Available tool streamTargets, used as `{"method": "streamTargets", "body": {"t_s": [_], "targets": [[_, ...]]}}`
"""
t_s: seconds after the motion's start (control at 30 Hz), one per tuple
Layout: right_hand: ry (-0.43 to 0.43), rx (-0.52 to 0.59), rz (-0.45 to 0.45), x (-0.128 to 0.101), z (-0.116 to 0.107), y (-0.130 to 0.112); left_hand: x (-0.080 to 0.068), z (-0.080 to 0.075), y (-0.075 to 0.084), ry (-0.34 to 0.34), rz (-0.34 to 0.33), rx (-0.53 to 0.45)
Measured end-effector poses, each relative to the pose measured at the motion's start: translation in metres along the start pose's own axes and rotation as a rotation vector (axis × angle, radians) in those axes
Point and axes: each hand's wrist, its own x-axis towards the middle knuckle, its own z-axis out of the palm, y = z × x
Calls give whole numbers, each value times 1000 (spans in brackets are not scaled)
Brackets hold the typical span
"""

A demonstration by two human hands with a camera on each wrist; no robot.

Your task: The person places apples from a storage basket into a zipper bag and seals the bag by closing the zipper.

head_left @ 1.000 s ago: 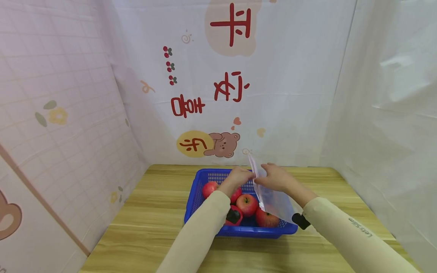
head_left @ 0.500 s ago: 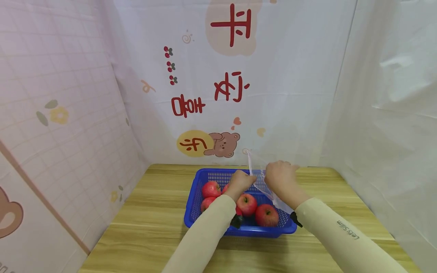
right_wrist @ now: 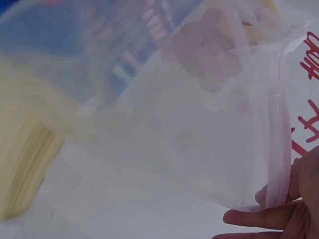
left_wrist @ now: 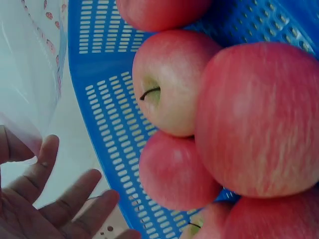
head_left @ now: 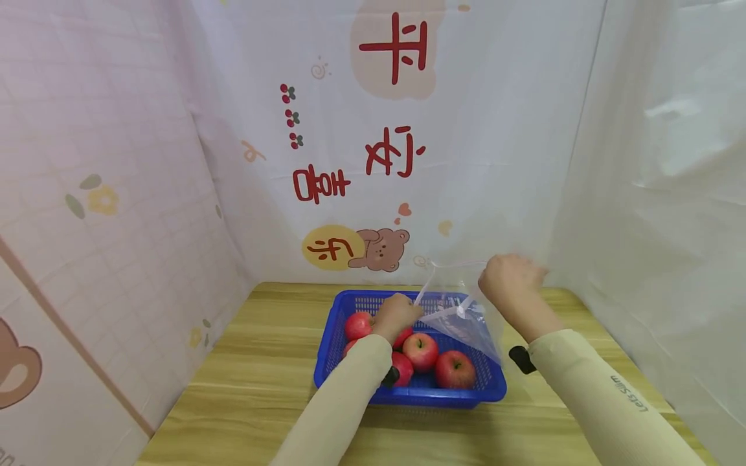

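A clear zip-lock bag with a pale pink strip at its mouth is stretched between both hands above a blue plastic basket. My left hand pinches one edge of the bag's mouth between thumb and index finger, its other fingers spread, as the left wrist view shows. On the opposite side my right hand pinches the pink strip. The mouth gapes between them. Several red apples lie in the basket, among them one at the front right and one beside it. My left forearm hides part of the group.
The basket stands on a wooden table. White printed sheeting rises behind the table, with more sheeting at the left and right.
My right hand has moved right and up, away from the left, pulling the bag's mouth wide. My left hand has shifted slightly left. The apples and basket stay in place.
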Motion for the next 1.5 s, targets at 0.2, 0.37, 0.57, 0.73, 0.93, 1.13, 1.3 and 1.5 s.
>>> {"method": "streamTargets", "body": {"t_s": [0.2,0.37,0.57,0.73,0.93,1.13,1.3,1.5], "targets": [[78,18,-10,-16,12,-11,-1,13,8,-17,76,-35],[98,33,-21,-30,18,-22,-1,21,13,-82,123,-153],[82,122,9,-38,23,-19,-3,26,18,-143,209,-112],[112,187,63,-46,37,-15,-4,30,17,-125,215,-98],[24,241,61,-58,54,-18,0,33,12,-102,220,-101],[29,239,83,-61,56,-15,3,33,8,-62,189,45],[56,251,130,-62,50,0,4,30,2,-60,115,258],[117,273,191,-64,48,18,9,28,3,-74,118,380]]}}
